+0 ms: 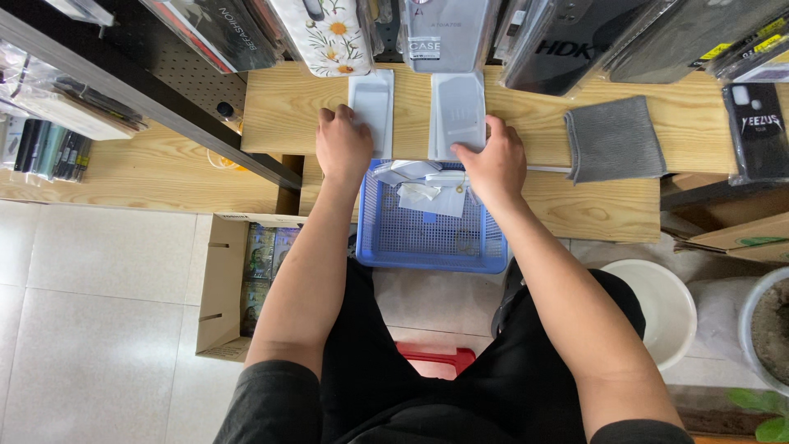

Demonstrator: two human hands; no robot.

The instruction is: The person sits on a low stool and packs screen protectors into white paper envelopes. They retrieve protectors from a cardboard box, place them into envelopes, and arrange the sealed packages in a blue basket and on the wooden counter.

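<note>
Two pale grey flat sheets (pixel 372 99) (pixel 458 111) lie upper centre on the wooden surface (pixel 279 107) | left hand (pixel 343 146) rests flat, touching one | right hand (pixel 493 164) presses the other | blue basket (pixel 427 238) below holds white paper scraps (pixel 423 191)

cloth: folded grey square (pixel 615 138), tabletop's three o'clock
bucket: round white plastic (pixel 657 308), floor, four o'clock
box: open brown cardboard (pixel 222 284), eight o'clock
</note>
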